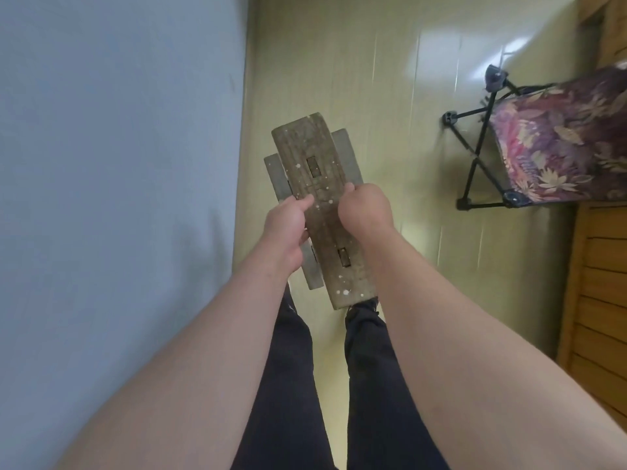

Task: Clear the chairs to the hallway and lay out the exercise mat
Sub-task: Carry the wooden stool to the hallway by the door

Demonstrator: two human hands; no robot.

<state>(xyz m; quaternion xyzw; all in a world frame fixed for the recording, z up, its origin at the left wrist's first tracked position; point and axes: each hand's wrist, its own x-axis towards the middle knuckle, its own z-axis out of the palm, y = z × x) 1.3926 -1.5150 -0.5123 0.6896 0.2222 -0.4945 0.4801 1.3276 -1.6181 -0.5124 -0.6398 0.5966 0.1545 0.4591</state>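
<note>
On the far left we see a plain blue-grey wall (118,164) that meets the pale tiled floor (390,79). Next comes the left hand (285,228), which grips the left edge of a small wooden stool (315,164) with its thumb lying on the seat. The stool is worn and flecked with white paint. We judge that it is lifted off the floor, because it hangs in front of the person's dark trousers (288,385). The right hand (364,210) is curled over the opposite edge of the seat, so both hands are grasping the stool.

Well apart to the right, a folding chair (559,137) with a black frame and flowered purple fabric stands on the floor, just beside some wooden panelling (600,300).

We take the task to be at an early stage. One seat is being carried, and we cannot tell whether this spot is the hallway. The folding chair is untouched and has yet to be moved. No exercise mat is in view, so we judge that laying it out is yet to be done.

We can read no brand, label or writing anywhere.
</note>
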